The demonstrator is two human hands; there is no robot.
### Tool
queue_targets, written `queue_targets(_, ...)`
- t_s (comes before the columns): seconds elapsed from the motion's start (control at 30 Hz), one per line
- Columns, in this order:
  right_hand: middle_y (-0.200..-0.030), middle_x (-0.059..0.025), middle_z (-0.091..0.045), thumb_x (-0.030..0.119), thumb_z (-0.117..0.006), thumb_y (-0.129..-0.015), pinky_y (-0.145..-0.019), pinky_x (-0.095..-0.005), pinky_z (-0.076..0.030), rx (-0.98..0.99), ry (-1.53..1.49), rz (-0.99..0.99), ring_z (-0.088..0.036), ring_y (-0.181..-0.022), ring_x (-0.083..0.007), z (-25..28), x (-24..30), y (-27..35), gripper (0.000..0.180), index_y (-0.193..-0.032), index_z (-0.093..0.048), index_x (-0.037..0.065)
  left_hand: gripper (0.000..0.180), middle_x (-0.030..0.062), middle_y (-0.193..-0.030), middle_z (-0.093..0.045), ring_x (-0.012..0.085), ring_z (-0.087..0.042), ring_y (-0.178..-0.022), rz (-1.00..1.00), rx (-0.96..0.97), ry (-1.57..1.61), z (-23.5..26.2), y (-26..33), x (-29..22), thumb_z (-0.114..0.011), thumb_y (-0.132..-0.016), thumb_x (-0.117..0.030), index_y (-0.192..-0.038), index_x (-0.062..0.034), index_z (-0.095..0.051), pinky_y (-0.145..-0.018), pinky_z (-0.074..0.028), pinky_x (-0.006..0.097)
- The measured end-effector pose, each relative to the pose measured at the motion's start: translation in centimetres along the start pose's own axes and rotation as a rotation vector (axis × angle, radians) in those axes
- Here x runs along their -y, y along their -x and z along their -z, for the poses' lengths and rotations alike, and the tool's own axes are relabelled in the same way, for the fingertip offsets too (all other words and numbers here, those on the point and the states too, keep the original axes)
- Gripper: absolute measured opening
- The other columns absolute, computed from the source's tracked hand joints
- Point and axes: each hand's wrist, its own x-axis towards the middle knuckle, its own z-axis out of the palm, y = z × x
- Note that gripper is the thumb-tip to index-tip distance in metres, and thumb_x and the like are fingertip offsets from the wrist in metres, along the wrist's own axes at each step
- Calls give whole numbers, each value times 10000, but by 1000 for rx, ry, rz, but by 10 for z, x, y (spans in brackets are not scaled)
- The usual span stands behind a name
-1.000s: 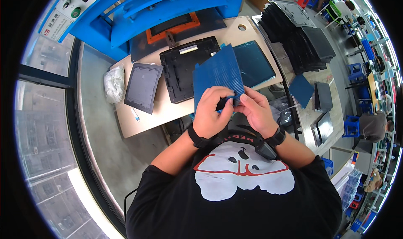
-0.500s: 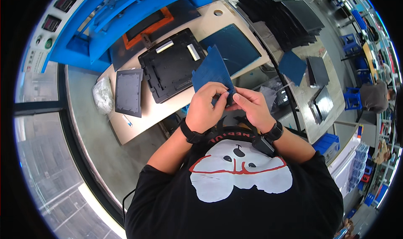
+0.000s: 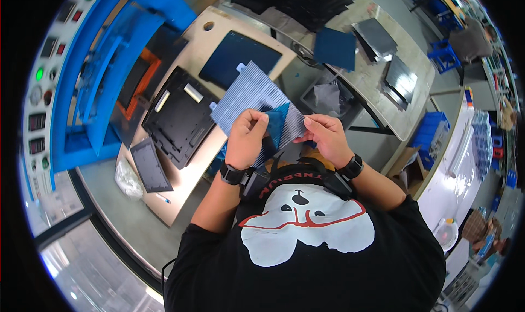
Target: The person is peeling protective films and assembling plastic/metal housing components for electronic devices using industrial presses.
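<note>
Both hands pinch one striped blue-grey sheet [image 3: 257,101] above the worktop [image 3: 180,191]: the left hand [image 3: 247,137] grips its near edge, the right hand [image 3: 326,138] its right corner. Beyond the left hand lie two black trays [image 3: 178,117], one large, one small.

1 striped sheet [image 3: 254,101]; 2 hands; 2 black trays, centre-left; 1 dark panel [image 3: 239,52], upper centre.

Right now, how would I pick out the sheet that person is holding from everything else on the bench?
Start at the big blue machine frame on the left, then cross the pale wooden board to the person's two hands. The striped sheet is pinched between the left hand and right hand. Unlike the flat dark panels lying around it, it is lifted off the bench, finely ribbed grey-blue, with a glossy teal film peeling at its corner.
</note>
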Motion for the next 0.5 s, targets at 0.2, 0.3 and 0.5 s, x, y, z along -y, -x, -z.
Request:
queue_targets(0.2, -932, -86, -673, 70, -553, -957, -773, -350, -593, -136, -68, 30, -659, -831, -150, 39, -2, 17, 192, -1063, -649, -57, 64, 2, -801, -547, 81, -534, -720, -38, 5, -109, -45, -19, 8, -539, -967, -89, -967, -25, -541, -667, -441, 235)
queue_targets(0.3, -900, -63, -645, 32, -562, -934, -757, -313, -575, -151, 42, 116, -639, -812, -126, 34, -3, 18, 115, -997, -627, -38, 91, 80, -821, -566, 168, -569, -727, -504, -146, -383, -85, -22, 4, -468, -967, -52, -1021, -10, -527, -690, -458, 291)
queue_targets(0.5, -874, -37, -614, -2, -550, -908, -697, -242, -515, -143, -42, 160, -598, -763, -82, 57, 1, 17, 29, -929, -566, -14, 168, 207, -920, -612, 340, -624, -807, -413, 86, -611, -109, -39, -12, -482, -977, -126, -1082, 4, -504, -717, -481, 373)
